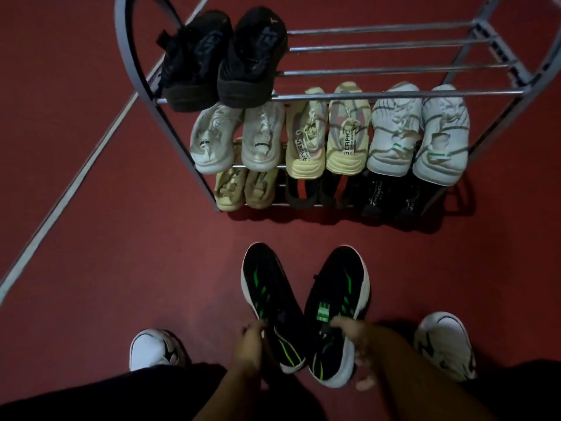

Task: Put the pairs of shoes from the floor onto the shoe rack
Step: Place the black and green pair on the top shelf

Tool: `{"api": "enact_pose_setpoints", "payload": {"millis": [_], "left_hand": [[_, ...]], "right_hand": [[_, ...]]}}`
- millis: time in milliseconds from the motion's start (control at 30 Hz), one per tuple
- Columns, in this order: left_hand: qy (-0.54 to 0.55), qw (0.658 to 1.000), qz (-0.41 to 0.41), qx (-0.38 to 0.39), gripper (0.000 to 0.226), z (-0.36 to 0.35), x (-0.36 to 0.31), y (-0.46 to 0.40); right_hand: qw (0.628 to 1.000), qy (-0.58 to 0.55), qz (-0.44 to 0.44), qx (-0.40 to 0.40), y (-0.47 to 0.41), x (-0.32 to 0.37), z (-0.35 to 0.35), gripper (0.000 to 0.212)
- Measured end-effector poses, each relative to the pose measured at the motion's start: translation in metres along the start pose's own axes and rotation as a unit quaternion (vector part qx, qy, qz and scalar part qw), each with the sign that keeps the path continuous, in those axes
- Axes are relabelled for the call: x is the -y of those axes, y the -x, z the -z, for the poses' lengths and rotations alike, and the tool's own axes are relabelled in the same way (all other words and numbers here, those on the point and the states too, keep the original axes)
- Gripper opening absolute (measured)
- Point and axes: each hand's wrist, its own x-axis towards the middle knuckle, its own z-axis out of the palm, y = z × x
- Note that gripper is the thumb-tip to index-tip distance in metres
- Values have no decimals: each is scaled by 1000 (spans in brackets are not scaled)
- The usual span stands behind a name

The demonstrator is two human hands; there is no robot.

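A pair of black shoes with green stripes and white soles lies toes-forward on the red floor in front of me. My left hand (253, 344) grips the heel of the left black-green shoe (267, 293). My right hand (356, 344) grips the heel of the right black-green shoe (337, 299). The grey metal shoe rack (394, 93) stands beyond them. A black pair (224, 59) sits at the left of its top tier. Three pale pairs fill the middle tier (328, 132). The bottom tier holds a beige pair and dark pairs (306, 189).
My own feet in white shoes (151, 349) (444, 341) stand either side of the held pair. A pale line (76, 177) runs diagonally across the red floor at the left. The rack's top tier bars to the right of the black pair are bare.
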Motion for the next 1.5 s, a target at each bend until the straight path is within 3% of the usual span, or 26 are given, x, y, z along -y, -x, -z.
{"api": "enact_pose_setpoints", "payload": {"millis": [33,100,167,233,333,400,533,633,700,800,867,933,1000,1067,1133,1267,1367,1500], "left_hand": [[6,1000,-9,9,56,-3,-9,14],[-14,999,-42,12,46,-6,-23,35],[-45,997,-68,12,42,-10,-26,40],[-96,990,-99,37,50,-16,-25,44],[-124,982,-136,37,70,-20,-20,43],[-149,977,-152,26,62,-22,-21,54],[-172,970,-169,12,62,-26,-29,59],[-216,959,-184,7,60,-23,-36,62],[-259,945,-197,17,51,-22,-44,70],[-389,889,-240,28,38,-25,-73,90],[-470,843,-263,21,29,-26,-100,113],[-514,811,-277,32,28,-27,-129,139],[-531,800,-274,51,29,-24,-158,172],[-523,804,-275,64,24,-16,-187,206],[-507,809,-289,63,22,-7,-212,241],[-407,860,-289,103,24,11,-242,291],[-278,894,-308,166,19,17,-255,307],[-123,922,-342,132,10,7,-267,327]], "right_hand": [[999,13,-19,29,4,0,2,47],[995,45,-44,79,13,4,5,67],[993,84,-7,79,13,5,4,75],[992,115,29,38,14,6,1,64],[978,187,92,-21,25,4,-6,29],[974,188,115,-46,31,3,-11,25],[973,171,131,-81,37,6,-26,47],[965,215,111,-102,38,9,-39,86],[947,269,114,-131,43,14,-46,93],[899,376,162,-153,82,39,-47,61],[880,429,175,-108,125,59,-43,41],[868,451,199,-67,171,74,-37,25],[888,411,201,-52,203,83,-26,24],[921,339,186,-39,230,86,-14,23],[932,303,197,-43,253,85,-2,22],[938,201,282,-33,311,87,22,23],[928,137,343,-49,349,98,44,27],[908,84,401,-92,372,104,68,25]]}}
